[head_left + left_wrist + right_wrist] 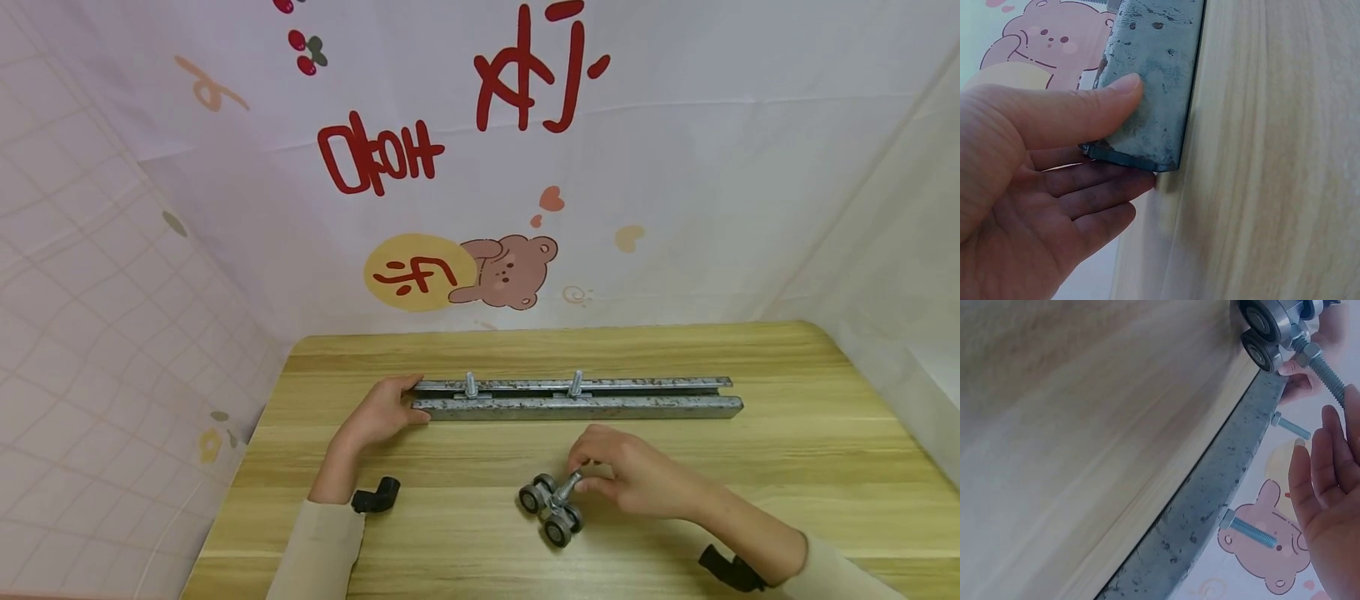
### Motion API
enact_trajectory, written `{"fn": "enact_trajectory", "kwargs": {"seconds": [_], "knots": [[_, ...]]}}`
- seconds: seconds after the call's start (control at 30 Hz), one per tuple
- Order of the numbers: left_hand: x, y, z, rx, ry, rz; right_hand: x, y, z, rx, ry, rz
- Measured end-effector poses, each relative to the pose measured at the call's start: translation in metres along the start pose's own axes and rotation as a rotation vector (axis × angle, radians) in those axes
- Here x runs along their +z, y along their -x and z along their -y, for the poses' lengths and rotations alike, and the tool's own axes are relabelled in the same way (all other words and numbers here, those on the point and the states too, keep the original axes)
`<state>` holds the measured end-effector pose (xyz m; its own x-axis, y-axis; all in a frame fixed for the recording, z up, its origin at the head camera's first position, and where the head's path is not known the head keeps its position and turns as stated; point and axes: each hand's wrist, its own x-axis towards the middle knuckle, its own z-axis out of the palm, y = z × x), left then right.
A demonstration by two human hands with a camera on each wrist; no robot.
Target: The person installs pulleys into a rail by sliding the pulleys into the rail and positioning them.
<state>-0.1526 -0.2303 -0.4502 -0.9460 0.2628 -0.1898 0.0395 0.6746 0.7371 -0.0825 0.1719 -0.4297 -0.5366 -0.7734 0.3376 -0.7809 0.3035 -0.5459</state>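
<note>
A long grey metal channel rail [652, 408] with dark specks lies across the table, its slot facing up. My left hand [381, 410] grips the rail's left end, thumb flat on the near side wall [1160, 81], other fingers at the end and far side. Two threaded bolts, a left one [471, 386] and a right one [577, 384], stand upright from the slot. In front of the rail, my right hand [633, 477] pinches the threaded stem of a four-wheeled roller trolley [556, 502]. Its black-rimmed wheels [1260, 322] point away from the hand; whether they touch the table cannot be told.
Beside the left forearm lies a black elbow-shaped piece [378, 495]. Another black piece [729, 568] is by the right forearm, partly covered. A white printed cloth [675, 167] hangs behind the wooden table [450, 542], with similar cloth at both sides.
</note>
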Motion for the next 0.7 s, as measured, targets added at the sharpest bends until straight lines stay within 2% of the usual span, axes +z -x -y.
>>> {"fn": "enact_trajectory", "kwargs": {"seconds": [0.27, 0.43, 0.7], "knots": [[0.0, 0.0, 0.001, 0.0, -0.014, 0.0, 0.007, -0.002, 0.002, 0.013, -0.112, 0.005], [-0.001, 0.0, 0.0, 0.005, -0.009, -0.001, 0.011, -0.003, -0.001, 0.037, -0.161, -0.021], [-0.001, -0.001, 0.001, 0.005, -0.012, 0.003, 0.019, -0.004, 0.0, -0.024, -0.155, -0.093]]}}
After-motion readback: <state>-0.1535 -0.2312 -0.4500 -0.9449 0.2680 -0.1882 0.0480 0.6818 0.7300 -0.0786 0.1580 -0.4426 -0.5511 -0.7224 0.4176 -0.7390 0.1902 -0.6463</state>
